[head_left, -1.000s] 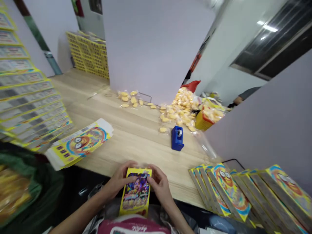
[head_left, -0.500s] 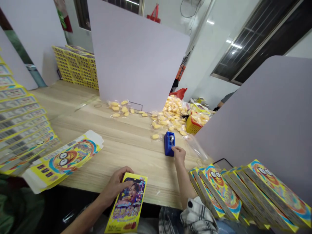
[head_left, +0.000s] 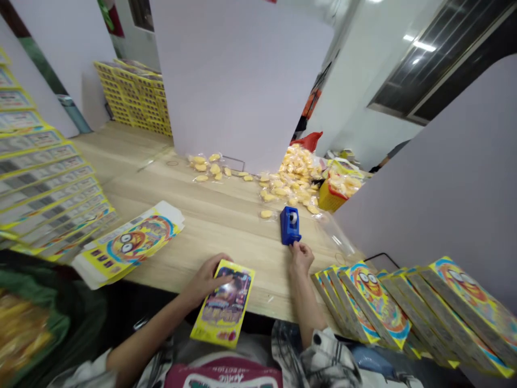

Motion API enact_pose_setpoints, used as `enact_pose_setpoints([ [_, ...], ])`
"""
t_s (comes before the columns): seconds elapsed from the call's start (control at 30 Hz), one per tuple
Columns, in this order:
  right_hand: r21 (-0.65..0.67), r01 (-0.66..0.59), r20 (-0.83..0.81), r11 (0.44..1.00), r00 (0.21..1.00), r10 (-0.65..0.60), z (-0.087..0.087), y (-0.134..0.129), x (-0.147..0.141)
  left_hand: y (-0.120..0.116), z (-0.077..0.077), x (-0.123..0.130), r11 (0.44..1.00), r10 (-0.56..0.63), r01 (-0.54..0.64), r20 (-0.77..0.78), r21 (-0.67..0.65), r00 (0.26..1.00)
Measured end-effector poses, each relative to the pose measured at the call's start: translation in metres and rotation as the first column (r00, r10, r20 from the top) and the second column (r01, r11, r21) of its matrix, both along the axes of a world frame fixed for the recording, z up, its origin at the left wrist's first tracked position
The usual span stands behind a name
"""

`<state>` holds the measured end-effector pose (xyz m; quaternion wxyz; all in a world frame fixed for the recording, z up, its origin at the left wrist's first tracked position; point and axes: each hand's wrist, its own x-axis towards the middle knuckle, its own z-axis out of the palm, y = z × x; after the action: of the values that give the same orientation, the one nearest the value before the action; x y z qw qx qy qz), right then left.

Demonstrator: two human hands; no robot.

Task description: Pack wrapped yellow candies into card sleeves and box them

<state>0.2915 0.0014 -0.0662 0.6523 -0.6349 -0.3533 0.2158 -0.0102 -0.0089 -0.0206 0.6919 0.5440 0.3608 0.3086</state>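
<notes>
My left hand [head_left: 208,283] is closed around the left edge of a yellow printed box [head_left: 223,306], thumb across its front. The box is tilted over the table's near edge. A blue tape dispenser [head_left: 289,226] with a small roll of clear tape [head_left: 293,217] stands on the table ahead of it. At the dispenser's near end my right hand [head_left: 302,258] is closed in a pinch, fingertips right by the cutter. The tape between the fingers is too thin and clear to make out well.
Flattened yellow boxes [head_left: 133,242] lie on the left, beside a long row of boxes [head_left: 44,178]. Filled boxes [head_left: 375,302] lean in a row at right. Wrapped yellow pieces [head_left: 297,167] are heaped by the pale divider [head_left: 238,81], near a yellow basket [head_left: 332,198].
My right hand has drawn slightly toward me from the dispenser's cutter, still pinched. The left hand keeps its hold on the box. The camera view has tilted downward.
</notes>
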Motion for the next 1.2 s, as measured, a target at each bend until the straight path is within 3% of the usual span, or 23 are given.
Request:
enact_pose_setpoints([
  [0.13,-0.038,-0.018,-0.107,0.999,0.994,0.014,0.006,-0.01,-0.01,0.024,0.012,-0.001,0.983,-0.185,0.185,-0.01,-0.008,0.983],
  [0.2,-0.092,-0.223,-0.139,0.97,0.968,0.209,0.019,-0.017,-0.022,0.032,0.014,-0.003,0.958,-0.284,0.282,-0.052,-0.043,0.957],
  [0.23,-0.132,-0.397,-0.138,0.908,0.915,0.38,0.027,-0.021,-0.029,0.035,0.014,-0.003,0.946,-0.324,0.32,-0.069,-0.051,0.944],
  [0.27,-0.179,-0.581,-0.13,0.794,0.814,0.566,0.036,-0.024,-0.038,0.037,0.014,-0.002,0.934,-0.358,0.354,-0.083,-0.053,0.93],
  [0.3,-0.226,-0.737,-0.12,0.636,0.67,0.733,0.044,-0.025,-0.047,0.039,0.013,-0.001,0.922,-0.386,0.383,-0.09,-0.048,0.918],
  [0.33,-0.267,-0.839,-0.107,0.475,0.515,0.85,0.051,-0.026,-0.056,0.04,0.013,0.0,0.912,-0.411,0.409,-0.091,-0.038,0.907],
  [0.37,-0.299,-0.886,-0.085,0.354,0.394,0.915,0.056,-0.025,-0.065,0.04,0.012,0.002,0.902,-0.432,0.432,-0.091,-0.023,0.897],
  [0.4,-0.326,-0.895,-0.048,0.306,0.339,0.94,0.06,-0.024,-0.073,0.04,0.012,0.003,0.894,-0.448,0.449,-0.091,-0.007,0.89],
  [0.43,-0.355,-0.882,0.003,0.31,0.331,0.944,0.061,-0.022,-0.08,0.04,0.011,0.005,0.888,-0.458,0.46,-0.093,0.008,0.884],
  [0.47,-0.388,-0.854,0.062,0.347,0.352,0.934,0.061,-0.021,-0.085,0.039,0.011,0.005,0.886,-0.46,0.464,-0.094,0.021,0.883],
  [0.53,-0.437,-0.772,0.15,0.462,0.444,0.883,0.057,-0.02,-0.092,0.035,0.014,0.006,0.892,-0.447,0.451,-0.093,0.031,0.89],
  [0.57,-0.445,-0.745,0.14,0.497,0.49,0.86,0.054,-0.021,-0.093,0.033,0.016,0.006,0.895,-0.442,0.446,-0.091,0.025,0.892],
  [0.6,-0.437,-0.749,0.073,0.498,0.522,0.85,0.052,-0.023,-0.094,0.03,0.02,0.005,0.895,-0.443,0.445,-0.081,0.013,0.893],
  [0.67,-0.359,-0.846,-0.199,0.394,0.482,0.853,0.048,-0.029,-0.096,0.025,0.028,0.005,0.884,-0.467,0.467,-0.031,-0.017,0.884],
  [0.73,-0.199,-0.953,-0.488,0.23,0.3,0.82,0.046,-0.037,-0.099,0.02,0.037,0.005,0.859,-0.507,0.509,0.042,-0.054,0.861],
  [0.77,-0.122,-0.973,-0.58,0.194,0.228,0.782,0.045,-0.04,-0.101,0.019,0.041,0.005,0.85,-0.516,0.521,0.075,-0.073,0.853],
  [0.8,-0.07,-0.973,-0.636,0.22,0.213,0.742,0.045,-0.043,-0.104,0.019,0.043,0.005,0.85,-0.511,0.519,0.098,-0.091,0.854],
  [0.87,-0.038,-0.92,-0.682,0.391,0.31,0.662,0.045,-0.048,-0.11,0.019,0.044,0.004,0.897,-0.413,0.427,0.122,-0.117,0.902],
  [0.93,-0.017,-0.828,-0.675,0.561,0.423,0.604,0.046,-0.053,-0.118,0.019,0.04,0.004,0.973,-0.182,0.199,0.139,-0.116,0.973],
  [0.97,0.002,-0.796,-0.662,0.605,0.452,0.597,0.047,-0.056,-0.122,0.018,0.037,0.005,0.993,-0.048,0.063,0.145,-0.102,0.988],
  [1.03,0.033,-0.77,-0.625,0.637,0.482,0.614,0.046,-0.064,-0.129,0.017,0.029,0.006,0.99,0.143,-0.139,0.134,-0.038,0.981],
  [1.13,-0.02,-0.757,-0.625,0.653,0.52,0.583,0.039,-0.073,-0.13,0.03,0.023,-0.005,0.958,0.222,-0.219,0.004,0.186,0.975],
  [1.2,-0.05,-0.748,-0.627,0.661,0.539,0.562,0.038,-0.075,-0.124,0.043,0.031,-0.033,0.866,0.373,-0.264,-0.197,0.426,0.907],
])
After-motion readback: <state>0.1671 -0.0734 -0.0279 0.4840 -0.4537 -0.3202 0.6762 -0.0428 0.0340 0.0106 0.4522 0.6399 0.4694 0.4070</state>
